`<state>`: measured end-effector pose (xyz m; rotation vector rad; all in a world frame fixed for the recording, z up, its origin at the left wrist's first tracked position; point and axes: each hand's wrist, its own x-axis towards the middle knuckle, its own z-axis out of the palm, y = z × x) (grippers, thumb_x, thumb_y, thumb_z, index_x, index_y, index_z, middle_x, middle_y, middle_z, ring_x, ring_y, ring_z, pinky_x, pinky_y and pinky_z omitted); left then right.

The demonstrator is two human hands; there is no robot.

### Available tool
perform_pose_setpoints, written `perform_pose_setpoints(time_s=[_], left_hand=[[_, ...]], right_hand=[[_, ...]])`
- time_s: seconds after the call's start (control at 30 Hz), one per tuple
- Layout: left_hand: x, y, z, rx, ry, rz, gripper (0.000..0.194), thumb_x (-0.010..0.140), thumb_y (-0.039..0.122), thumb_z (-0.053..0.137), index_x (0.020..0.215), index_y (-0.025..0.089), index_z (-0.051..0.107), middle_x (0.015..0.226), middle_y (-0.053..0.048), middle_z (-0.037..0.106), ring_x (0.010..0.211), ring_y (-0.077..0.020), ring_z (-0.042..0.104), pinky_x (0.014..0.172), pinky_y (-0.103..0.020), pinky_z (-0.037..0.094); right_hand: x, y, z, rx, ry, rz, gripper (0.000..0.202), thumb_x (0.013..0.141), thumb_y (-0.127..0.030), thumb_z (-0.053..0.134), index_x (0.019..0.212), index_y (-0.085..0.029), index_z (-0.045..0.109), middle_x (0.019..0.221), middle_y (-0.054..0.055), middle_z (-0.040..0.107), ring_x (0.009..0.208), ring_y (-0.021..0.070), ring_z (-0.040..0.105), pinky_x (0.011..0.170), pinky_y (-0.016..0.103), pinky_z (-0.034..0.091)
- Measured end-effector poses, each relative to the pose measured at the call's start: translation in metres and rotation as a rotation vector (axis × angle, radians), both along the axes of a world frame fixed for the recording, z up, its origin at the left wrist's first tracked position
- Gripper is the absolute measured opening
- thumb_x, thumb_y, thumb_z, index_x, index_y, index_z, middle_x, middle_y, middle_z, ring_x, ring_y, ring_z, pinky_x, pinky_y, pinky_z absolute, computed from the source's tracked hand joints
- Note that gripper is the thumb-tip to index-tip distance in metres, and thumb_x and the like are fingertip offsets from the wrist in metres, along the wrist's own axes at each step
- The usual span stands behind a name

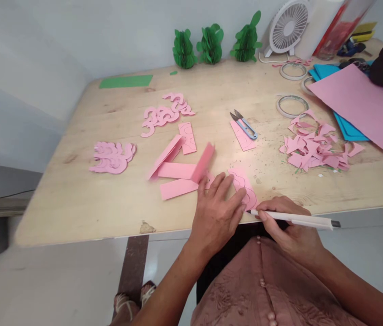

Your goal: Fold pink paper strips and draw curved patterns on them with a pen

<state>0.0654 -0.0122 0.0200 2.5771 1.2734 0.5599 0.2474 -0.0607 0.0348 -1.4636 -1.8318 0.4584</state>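
Note:
My left hand [217, 210] lies with its fingers spread at the table's front edge, its fingertips on pink paper. Under its right side sits a pink piece [241, 183] with curved lines drawn on it. A white pen [296, 219] is held in my right hand [288, 224], its tip at the lower edge of that piece. Folded pink strips [178, 170] stand and lie just beyond my left hand. Farther back are a pink strip with drawn curves [188, 138] and blue thread snips [246, 126] resting on another marked strip [241, 140].
Curved pink cutouts [162, 115] and a stack of them [112, 157] lie left; pink scraps [313, 147] lie right. Behind are green paper shapes [211, 44], a green strip [126, 81], a white fan [288, 28] and tape rolls [292, 106]. Pink sheet [364, 104] at right.

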Motion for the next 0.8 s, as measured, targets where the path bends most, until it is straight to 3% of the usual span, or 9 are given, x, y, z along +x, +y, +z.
perform_pose_setpoints(time_s=[0.2, 0.8], left_hand=[[0.0002, -0.0007, 0.0000, -0.027, 0.026, 0.006, 0.025, 0.097, 0.030, 0.046, 0.117, 0.026, 0.061, 0.143, -0.012, 0.051, 0.135, -0.0320, 0.043, 0.103, -0.058, 0.032], [-0.0002, -0.0010, -0.0007, -0.037, 0.034, -0.001, 0.026, 0.097, 0.030, 0.046, 0.118, 0.026, 0.061, 0.143, -0.011, 0.050, 0.135, -0.0326, 0.042, 0.103, -0.057, 0.034]], right_hand=[[0.0011, -0.0004, -0.0007, -0.010, 0.016, -0.008, 0.010, 0.088, -0.019, 0.057, 0.083, -0.022, 0.065, 0.077, -0.001, 0.071, 0.070, 0.0144, 0.065, 0.065, 0.028, 0.049], [0.0053, 0.0003, 0.0000, -0.024, 0.016, -0.025, 0.010, 0.089, -0.019, 0.057, 0.083, -0.022, 0.064, 0.076, -0.002, 0.070, 0.071, 0.0126, 0.065, 0.066, 0.025, 0.048]])
